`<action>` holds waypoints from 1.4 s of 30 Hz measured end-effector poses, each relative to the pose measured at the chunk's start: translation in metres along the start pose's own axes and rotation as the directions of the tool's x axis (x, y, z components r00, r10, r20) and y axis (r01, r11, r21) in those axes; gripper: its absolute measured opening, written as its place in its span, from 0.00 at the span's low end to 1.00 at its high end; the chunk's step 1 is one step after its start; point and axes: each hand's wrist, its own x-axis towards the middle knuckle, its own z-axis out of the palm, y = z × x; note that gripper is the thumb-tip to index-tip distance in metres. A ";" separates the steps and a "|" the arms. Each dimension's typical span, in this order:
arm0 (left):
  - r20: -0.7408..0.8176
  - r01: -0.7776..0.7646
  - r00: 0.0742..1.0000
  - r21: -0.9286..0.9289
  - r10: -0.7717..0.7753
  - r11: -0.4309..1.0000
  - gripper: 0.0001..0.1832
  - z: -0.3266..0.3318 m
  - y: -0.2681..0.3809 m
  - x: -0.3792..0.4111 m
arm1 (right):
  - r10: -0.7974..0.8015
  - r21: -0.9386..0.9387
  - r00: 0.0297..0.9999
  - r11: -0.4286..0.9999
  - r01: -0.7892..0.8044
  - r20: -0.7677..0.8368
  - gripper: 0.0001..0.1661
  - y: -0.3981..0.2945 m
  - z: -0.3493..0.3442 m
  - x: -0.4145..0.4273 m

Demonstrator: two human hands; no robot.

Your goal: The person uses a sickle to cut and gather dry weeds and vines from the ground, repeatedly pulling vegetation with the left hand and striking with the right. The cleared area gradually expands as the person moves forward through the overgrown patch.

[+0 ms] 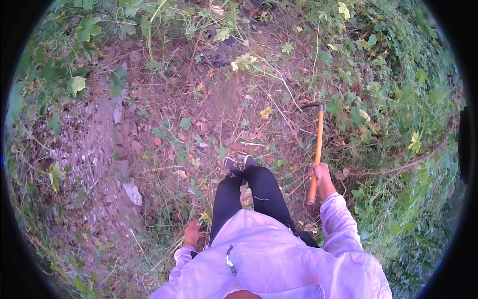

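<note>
My right hand grips the lower part of an orange-brown wooden handle belonging to a sickle. The tool points away from me, with the handle's butt end showing below my fist. Its dark, curved metal blade turns left at the far end, among dry stems and leaves. Beside my left thigh hangs my left hand, its fingers curled and partly turned from view. Grass and a yellowish leaf lie close to it; whether it holds anything cannot be made out.
Dry stalks and fallen leaves cover the reddish soil around my shoes. A cut vine with pale leaves lies ahead. Dense green growth rises on the right, crossed by a brown stem. Left, a strip of stony ground has a pale flat stone.
</note>
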 end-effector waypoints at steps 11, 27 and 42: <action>-0.181 -0.435 0.806 0.465 0.564 0.771 0.14 -0.034 -0.023 0.110 | -0.185 -0.073 0.982 0.981 0.182 -0.030 0.03 -0.063 0.017 0.003; -0.243 -0.256 0.917 0.248 0.316 0.934 0.15 0.068 0.246 0.071 | -0.210 -0.257 0.977 0.943 0.211 0.033 0.06 -0.182 0.080 0.208; -0.074 -0.274 0.939 0.428 0.335 0.861 0.18 0.092 0.251 0.144 | -0.232 -0.452 0.972 0.870 0.197 -0.025 0.14 -0.179 0.223 0.319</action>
